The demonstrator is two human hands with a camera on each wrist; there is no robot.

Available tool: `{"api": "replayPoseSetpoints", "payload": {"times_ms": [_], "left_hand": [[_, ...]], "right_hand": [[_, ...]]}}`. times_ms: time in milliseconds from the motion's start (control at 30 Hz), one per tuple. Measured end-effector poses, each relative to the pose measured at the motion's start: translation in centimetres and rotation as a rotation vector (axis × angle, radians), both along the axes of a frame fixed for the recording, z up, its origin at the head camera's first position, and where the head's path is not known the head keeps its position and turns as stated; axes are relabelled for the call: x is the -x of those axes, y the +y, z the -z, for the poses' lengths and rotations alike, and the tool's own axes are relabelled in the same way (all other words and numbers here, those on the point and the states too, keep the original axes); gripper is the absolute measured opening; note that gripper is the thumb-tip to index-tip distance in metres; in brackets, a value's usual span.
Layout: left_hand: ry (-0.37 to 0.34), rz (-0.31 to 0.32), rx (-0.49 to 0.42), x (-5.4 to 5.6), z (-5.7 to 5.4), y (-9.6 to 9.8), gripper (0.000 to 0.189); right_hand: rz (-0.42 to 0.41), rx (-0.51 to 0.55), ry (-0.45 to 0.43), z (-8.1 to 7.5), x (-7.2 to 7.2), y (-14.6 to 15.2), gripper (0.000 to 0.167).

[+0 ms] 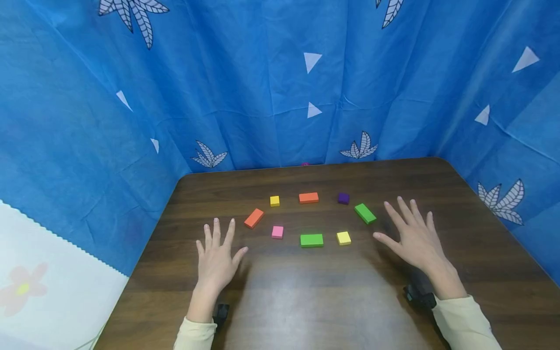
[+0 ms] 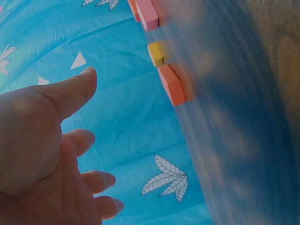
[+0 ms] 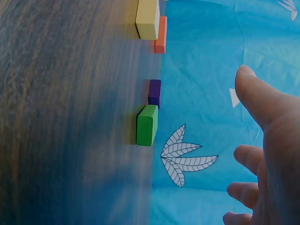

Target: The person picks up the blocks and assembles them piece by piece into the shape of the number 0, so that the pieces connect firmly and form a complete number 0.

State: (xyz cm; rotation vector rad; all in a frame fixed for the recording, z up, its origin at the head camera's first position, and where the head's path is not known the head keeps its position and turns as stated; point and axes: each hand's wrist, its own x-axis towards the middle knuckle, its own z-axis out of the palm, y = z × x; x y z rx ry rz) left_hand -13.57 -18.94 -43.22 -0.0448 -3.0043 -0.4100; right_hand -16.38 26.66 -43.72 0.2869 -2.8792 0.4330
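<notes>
My left hand (image 1: 215, 265) is held with fingers spread, left of the blocks and holding nothing. Nearest to it lies an orange block (image 1: 253, 218), with a pink block (image 1: 277, 232) a little to the right. On the other side my right hand (image 1: 417, 243) is also spread and holds nothing. Close to its fingertips is a slanted green block (image 1: 365, 213). A yellow block (image 1: 343, 238) and a second green block (image 1: 311, 240) lie along the near side. At the back are a small yellow block (image 1: 274, 201), another orange block (image 1: 308, 198) and a dark purple block (image 1: 343, 198).
The blocks lie apart in a rough ring on a dark wooden table (image 1: 280, 301). A blue curtain (image 1: 245, 73) with leaf and triangle prints hangs behind the table and along its sides. At the lower left is a white cloth (image 1: 52, 291) with a flower print.
</notes>
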Motion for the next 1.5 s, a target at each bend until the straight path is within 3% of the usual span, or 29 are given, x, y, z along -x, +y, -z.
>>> {"api": "replayPoseSetpoints", "payload": {"times_ms": [200, 333, 500, 633, 833, 1067, 1233, 1500], "left_hand": [[0.027, 0.017, -0.012, 0.1, 0.1, 0.3, 0.082], [0.102, 0.031, -0.076, 0.4, 0.0, 0.3, 0.081], [0.224, 0.081, -0.28, 1.2, 0.0, 0.5, 0.073], [0.23, 0.112, -0.462, 2.1, 0.1, 1.0, 0.065], [0.187, 0.162, -0.675, 3.9, 1.1, 2.7, 0.06], [0.161, 0.198, -0.808, 4.7, 2.5, 4.2, 0.055], [0.121, 0.194, -0.833, 5.0, 3.4, 4.9, 0.055], [0.04, 0.15, -0.832, 5.5, 5.0, 5.3, 0.056]], "right_hand": [[-0.004, 0.012, 0.029, 0.1, 0.1, -0.1, 0.09], [0.012, 0.063, 0.1, 0.0, 0.1, -0.5, 0.089], [0.035, 0.22, 0.231, -0.1, 0.2, -1.6, 0.074], [0.031, 0.392, 0.294, 0.0, 0.1, -3.1, 0.055], [-0.04, 0.554, 0.195, 0.2, -0.2, -6.5, 0.043], [-0.092, 0.628, -0.009, 1.3, -0.7, -10.1, 0.036], [-0.086, 0.652, -0.089, 1.8, -0.9, -11.9, 0.034], [-0.116, 0.561, -0.08, 2.9, -0.3, -13.8, 0.037]]}}
